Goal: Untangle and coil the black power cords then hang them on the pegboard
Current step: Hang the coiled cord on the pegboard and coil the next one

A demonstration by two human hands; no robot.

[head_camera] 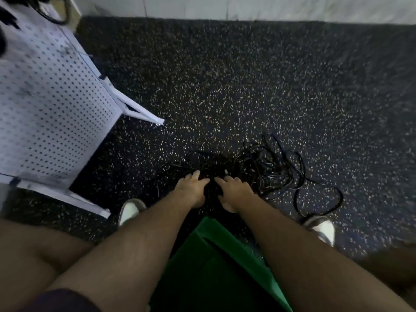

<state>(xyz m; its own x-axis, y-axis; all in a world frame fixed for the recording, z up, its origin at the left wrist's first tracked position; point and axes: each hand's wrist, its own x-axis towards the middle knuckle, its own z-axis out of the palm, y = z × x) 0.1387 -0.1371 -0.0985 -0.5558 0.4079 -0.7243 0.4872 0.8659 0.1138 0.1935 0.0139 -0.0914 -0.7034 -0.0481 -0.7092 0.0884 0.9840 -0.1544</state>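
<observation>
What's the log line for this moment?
cords: tangled on floor | left hand: on cords | right hand: on cords | grip: unclear, blurred | pegboard: person's left

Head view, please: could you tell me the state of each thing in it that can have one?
Black power cords: tangled in a loose heap on the floor, not yet coiled.
Pegboard: standing on its feet at the left; something black hangs near its top, blurred.
Left hand: on the heap; grip unclear.
Right hand: on the heap; grip unclear.
</observation>
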